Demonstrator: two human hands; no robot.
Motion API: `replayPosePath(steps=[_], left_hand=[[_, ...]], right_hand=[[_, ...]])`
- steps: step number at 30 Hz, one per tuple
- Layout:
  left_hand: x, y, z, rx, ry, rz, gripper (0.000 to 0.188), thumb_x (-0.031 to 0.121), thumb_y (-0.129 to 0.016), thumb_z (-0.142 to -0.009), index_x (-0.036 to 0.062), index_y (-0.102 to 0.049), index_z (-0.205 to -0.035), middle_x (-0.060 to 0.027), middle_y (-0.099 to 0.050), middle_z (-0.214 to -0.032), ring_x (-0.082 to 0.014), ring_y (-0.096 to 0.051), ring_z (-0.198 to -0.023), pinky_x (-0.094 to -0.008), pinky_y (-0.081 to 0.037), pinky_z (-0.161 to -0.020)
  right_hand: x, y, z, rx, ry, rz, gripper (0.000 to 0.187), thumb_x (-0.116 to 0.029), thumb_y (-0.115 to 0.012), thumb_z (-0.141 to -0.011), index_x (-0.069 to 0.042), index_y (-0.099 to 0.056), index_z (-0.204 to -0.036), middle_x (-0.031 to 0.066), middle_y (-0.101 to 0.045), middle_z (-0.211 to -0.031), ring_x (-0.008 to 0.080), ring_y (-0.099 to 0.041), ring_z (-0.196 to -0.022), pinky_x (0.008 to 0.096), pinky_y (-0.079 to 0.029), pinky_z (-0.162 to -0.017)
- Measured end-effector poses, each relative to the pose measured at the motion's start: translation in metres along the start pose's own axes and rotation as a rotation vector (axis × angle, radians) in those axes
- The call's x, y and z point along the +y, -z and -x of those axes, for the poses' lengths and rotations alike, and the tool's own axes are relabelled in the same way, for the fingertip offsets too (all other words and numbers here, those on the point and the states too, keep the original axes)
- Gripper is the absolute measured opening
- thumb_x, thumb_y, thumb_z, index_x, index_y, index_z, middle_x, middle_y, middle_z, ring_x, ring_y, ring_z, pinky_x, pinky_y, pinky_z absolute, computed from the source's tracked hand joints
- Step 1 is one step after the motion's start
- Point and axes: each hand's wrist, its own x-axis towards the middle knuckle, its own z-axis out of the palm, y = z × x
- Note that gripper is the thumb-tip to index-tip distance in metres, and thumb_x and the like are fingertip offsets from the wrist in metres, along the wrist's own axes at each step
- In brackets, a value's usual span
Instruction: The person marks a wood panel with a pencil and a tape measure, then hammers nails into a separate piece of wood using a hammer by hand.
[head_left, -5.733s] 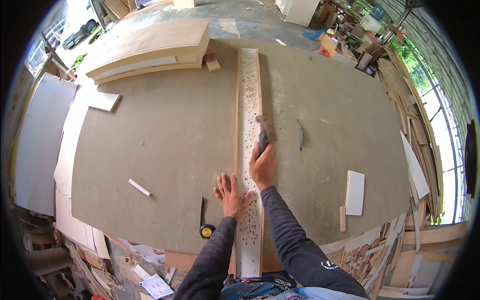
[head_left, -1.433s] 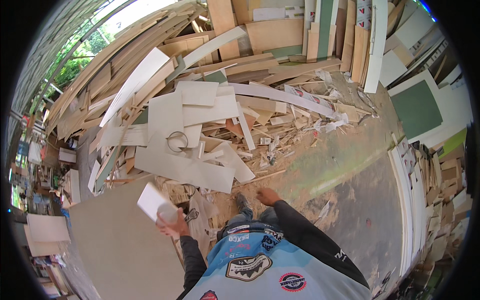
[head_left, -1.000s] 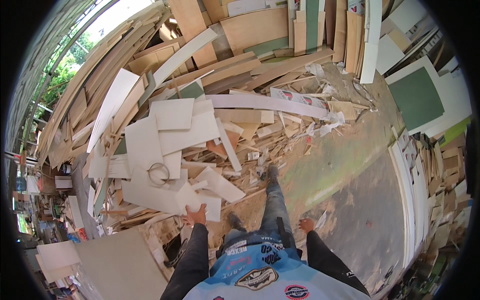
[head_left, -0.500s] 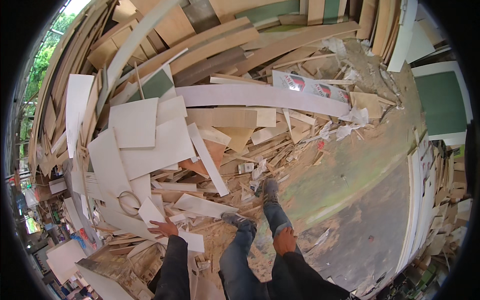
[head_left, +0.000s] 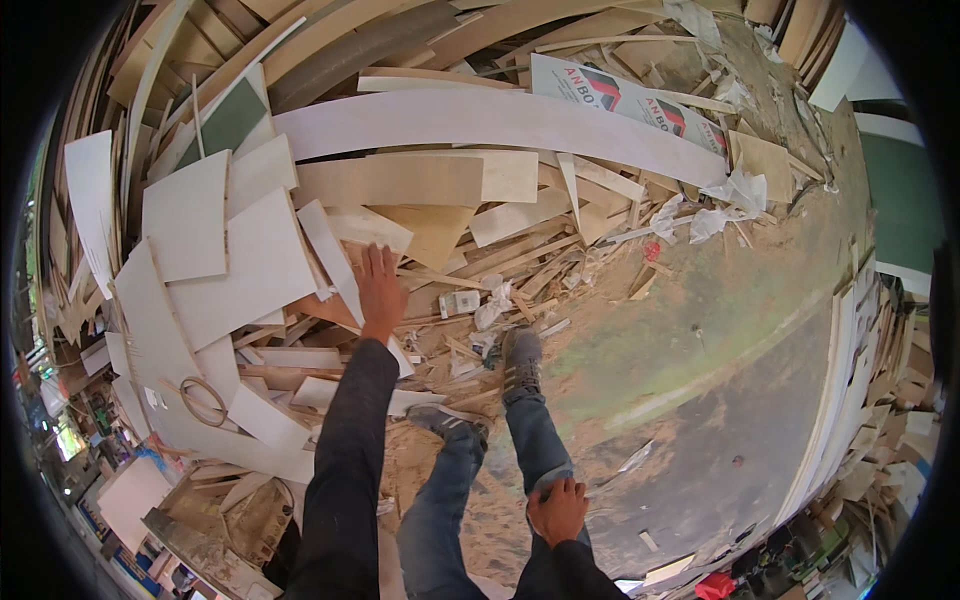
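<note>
White panels [head_left: 155,325] overlap at left, apparently heaped as offcuts. Narrow white strip [head_left: 333,255] slants across scrap pile [head_left: 540,268], beside left hand [head_left: 383,292]: fingers outstretched, contact unclear. Right hand [head_left: 559,510] on knee [head_left: 545,450], fingers curled, grip unclear; probably bracing.

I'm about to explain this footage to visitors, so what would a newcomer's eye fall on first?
Probably the heap of board offcuts filling the upper left and centre, crossed near the top by a long pale strip. Next, the left hand reaches out over the heap's near side, while the right hand rests by the right knee, low centre. A round hoop lies at lower left.
</note>
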Motion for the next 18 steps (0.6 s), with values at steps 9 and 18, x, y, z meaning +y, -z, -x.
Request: replayPosePath(steps=[9,18], left_hand=[[-0.02,-0.028,0.012,-0.05,-0.119,-0.328,0.038,0.015,-0.062,-0.081,0.0107,-0.057,-0.119,-0.0106,-0.05,-0.123,-0.0319,-0.043,-0.124,-0.0573,-0.03,-0.105],[-0.031,-0.006,0.045,-0.309,-0.303,-0.445,0.04,0.014,-0.064,-0.078,0.0068,-0.062,-0.117,-0.0133,-0.05,-0.125,-0.0345,-0.039,-0.127,-0.0541,-0.027,-0.109]], right_hand=[[0.011,-0.001,-0.004,-0.042,-0.062,-0.091,0.032,-0.033,-0.067,-0.074,-0.004,-0.058,-0.086,0.015,-0.058,-0.095,0.0355,-0.054,-0.099,0.0517,-0.044,-0.081],[0.013,0.008,-0.01,-0.03,-0.031,-0.043,0.035,-0.035,-0.066,-0.075,-0.002,-0.06,-0.085,0.0159,-0.059,-0.096,0.0363,-0.054,-0.097,0.0512,-0.045,-0.081]])
